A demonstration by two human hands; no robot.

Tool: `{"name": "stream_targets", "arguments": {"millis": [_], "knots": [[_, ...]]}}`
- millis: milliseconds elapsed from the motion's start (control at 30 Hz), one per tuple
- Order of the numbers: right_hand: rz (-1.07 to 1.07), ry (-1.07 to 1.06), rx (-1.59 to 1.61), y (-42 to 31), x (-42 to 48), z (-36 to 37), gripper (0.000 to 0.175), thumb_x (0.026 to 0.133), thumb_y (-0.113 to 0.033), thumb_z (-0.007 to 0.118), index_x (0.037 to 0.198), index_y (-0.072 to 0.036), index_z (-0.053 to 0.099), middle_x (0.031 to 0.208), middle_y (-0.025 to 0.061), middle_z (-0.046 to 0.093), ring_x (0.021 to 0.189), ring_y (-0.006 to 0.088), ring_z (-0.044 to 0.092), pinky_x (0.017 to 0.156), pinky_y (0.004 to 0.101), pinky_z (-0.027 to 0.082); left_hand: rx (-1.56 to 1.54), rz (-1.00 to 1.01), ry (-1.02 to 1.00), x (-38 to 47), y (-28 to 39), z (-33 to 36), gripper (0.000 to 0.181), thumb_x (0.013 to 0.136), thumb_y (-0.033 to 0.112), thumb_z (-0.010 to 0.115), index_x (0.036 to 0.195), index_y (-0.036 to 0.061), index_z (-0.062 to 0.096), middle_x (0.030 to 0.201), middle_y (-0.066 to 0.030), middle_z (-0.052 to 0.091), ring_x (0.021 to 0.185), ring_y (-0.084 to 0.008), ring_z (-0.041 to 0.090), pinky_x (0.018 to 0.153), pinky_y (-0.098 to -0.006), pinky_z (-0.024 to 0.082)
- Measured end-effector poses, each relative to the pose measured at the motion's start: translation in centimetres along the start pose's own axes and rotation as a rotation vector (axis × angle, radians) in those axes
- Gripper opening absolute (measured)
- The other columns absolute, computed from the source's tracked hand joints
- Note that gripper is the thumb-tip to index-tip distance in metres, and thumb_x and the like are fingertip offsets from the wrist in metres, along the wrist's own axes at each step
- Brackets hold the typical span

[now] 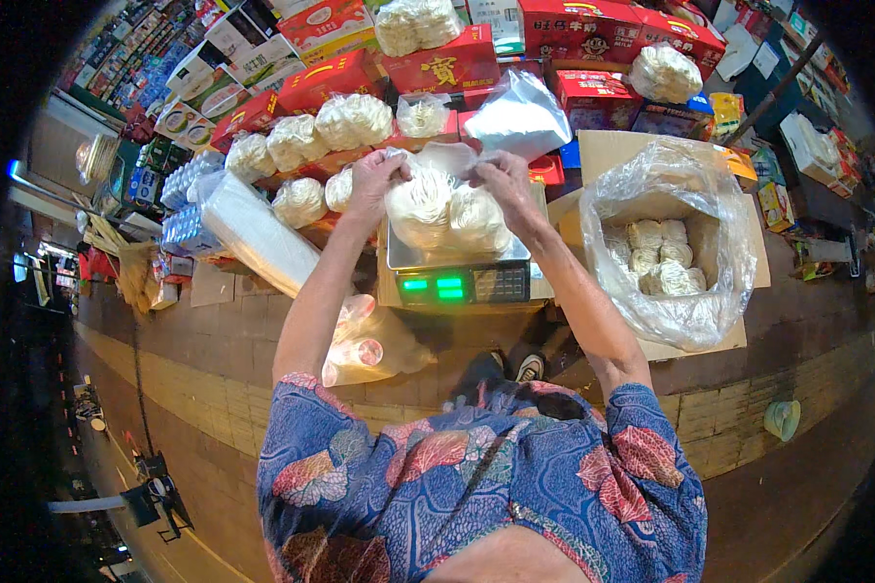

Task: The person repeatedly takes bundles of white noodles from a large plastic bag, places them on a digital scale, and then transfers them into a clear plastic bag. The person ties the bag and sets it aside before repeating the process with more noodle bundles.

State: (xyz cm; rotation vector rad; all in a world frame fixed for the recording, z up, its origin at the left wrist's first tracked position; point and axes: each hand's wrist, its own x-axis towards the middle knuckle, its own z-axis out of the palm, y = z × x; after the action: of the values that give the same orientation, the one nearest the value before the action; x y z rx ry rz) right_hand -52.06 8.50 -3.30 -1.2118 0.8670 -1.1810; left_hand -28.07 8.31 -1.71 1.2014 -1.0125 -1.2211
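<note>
A clear plastic bag of noodle bundles (448, 211) rests on the metal pan of a digital scale (463, 283), whose display glows green. My left hand (380, 177) pinches the left side of the bag's mouth. On the other side, my right hand (502, 178) grips the right corner, so the plastic is stretched between them. To the right, an open cardboard box (736, 310) carries a clear plastic liner (604, 218). Several round noodle bundles (660, 255) lie inside it.
Bagged noodles (354, 120) sit along red cartons (441, 65) behind the scale. A stack of plastic bags (516, 116) lies beyond my right hand. Left of my arm leans a long plastic-wrapped bundle (262, 229). A yellowish bag (386, 346) stands below it. A pale green bucket (782, 420) is on the floor.
</note>
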Motion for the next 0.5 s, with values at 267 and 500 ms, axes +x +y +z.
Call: {"name": "stream_targets", "arguments": {"millis": [267, 500], "knots": [[0.244, 0.065, 0.317, -4.4, 1.7, 2.0, 0.026, 0.088, -0.017, 0.058, 0.105, 0.002, 0.061, 0.100, 0.0124, 0.067, 0.084, 0.0185, 0.064, 0.080, 0.0344, 0.050, 0.211, 0.009, -0.157, 0.6, 5.1, -1.7, 0.008, 0.088, 0.010, 0.065, 0.084, 0.0038, 0.060, 0.064, 0.0036, 0.051, 0.052, -0.0036, 0.044, 0.051, -0.0201, 0.042], [0.081, 0.147, 0.533, -5.1, 4.9, 0.3, 0.022, 0.086, -0.014, 0.062, 0.096, 0.005, 0.061, 0.096, 0.0154, 0.067, 0.081, 0.0237, 0.066, 0.074, 0.0354, 0.052, -0.078, -0.082, -0.113, 2.8, 8.1, -2.8, 0.012, 0.086, 0.007, 0.066, 0.078, 0.0053, 0.057, 0.058, 0.0029, 0.047, 0.046, -0.0054, 0.039, 0.044, -0.0207, 0.034]]}}
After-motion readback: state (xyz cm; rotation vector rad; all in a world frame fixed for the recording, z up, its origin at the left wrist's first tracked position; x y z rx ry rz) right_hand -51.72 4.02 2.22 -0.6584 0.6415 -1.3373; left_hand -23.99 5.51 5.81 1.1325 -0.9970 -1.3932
